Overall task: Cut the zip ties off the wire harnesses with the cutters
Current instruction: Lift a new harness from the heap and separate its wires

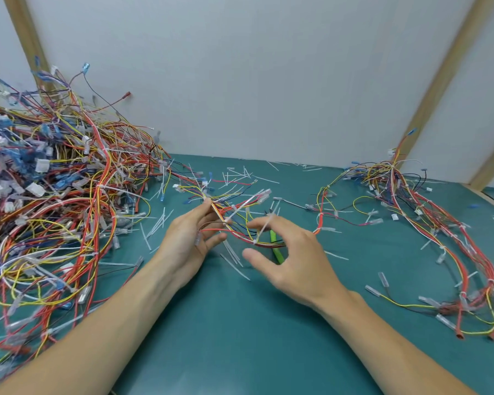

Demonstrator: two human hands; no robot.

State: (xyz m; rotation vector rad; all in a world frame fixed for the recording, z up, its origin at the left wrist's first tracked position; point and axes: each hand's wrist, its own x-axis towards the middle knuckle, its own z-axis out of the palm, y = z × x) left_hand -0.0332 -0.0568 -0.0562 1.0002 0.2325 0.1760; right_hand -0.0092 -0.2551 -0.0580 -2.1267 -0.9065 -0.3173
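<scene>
A teal table [240, 323] meets a white wall [254, 81] with wooden battens [439, 89].

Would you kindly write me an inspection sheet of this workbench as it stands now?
Surface: teal bench mat, bare in front.
Job's things: multicoloured wire harness held mid-bench; green-handled cutters lying under the right hand.
Clutter: cut white zip-tie strips scattered about.
Grippers: left hand pinches the harness; right hand open, fingers spread above the cutters.
Cables: big tangled pile on the left, smaller harness heap on the right.
Surroundings: pale wall, wooden battens.
</scene>
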